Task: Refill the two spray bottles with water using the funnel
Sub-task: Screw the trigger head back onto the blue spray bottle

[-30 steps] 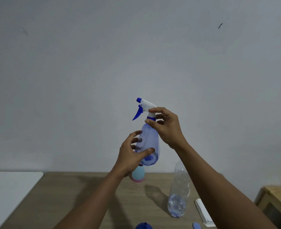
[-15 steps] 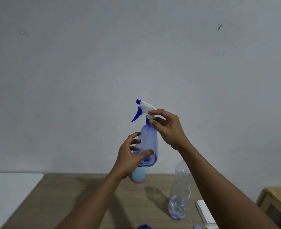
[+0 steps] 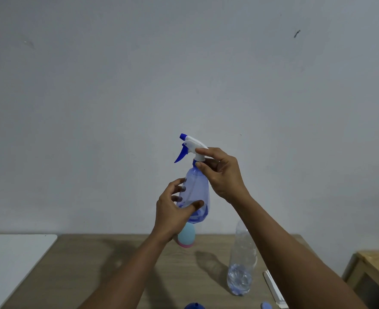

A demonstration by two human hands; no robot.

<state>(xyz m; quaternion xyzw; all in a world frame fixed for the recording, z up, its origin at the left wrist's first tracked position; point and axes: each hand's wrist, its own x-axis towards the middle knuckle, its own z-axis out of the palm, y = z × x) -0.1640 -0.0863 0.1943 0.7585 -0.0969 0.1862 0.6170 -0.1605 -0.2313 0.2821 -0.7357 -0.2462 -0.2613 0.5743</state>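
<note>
- Fingertips of the right hand pinch the neck of the blue spray bottle. The index finger lies over the white stem of its trigger head and the thumb presses on the dark blue collar just under it.
- Left hand grips the lower body of the same bottle. Its thumb lies across the front, and its other fingers, curled round the back, show through the plastic.
- The blue spray bottle is held upright in the air in front of a plain pale wall. Its body is see-through blue plastic, narrow at the shoulder and wide at the rounded base. The head is white with a blue nozzle tip and a blue trigger, both pointing left.
- Below the bottle, a wooden table stands against the wall.
- Directly beneath the bottle, a pale blue bottle with a pink base stands on the table, its top hidden by the left hand.
- Below and to the right, a clear plastic bottle stands upright with a little water at the bottom.
- Straight below, at the frame edge, a dark blue rounded thing peeks in; what it is cannot be told.
</note>
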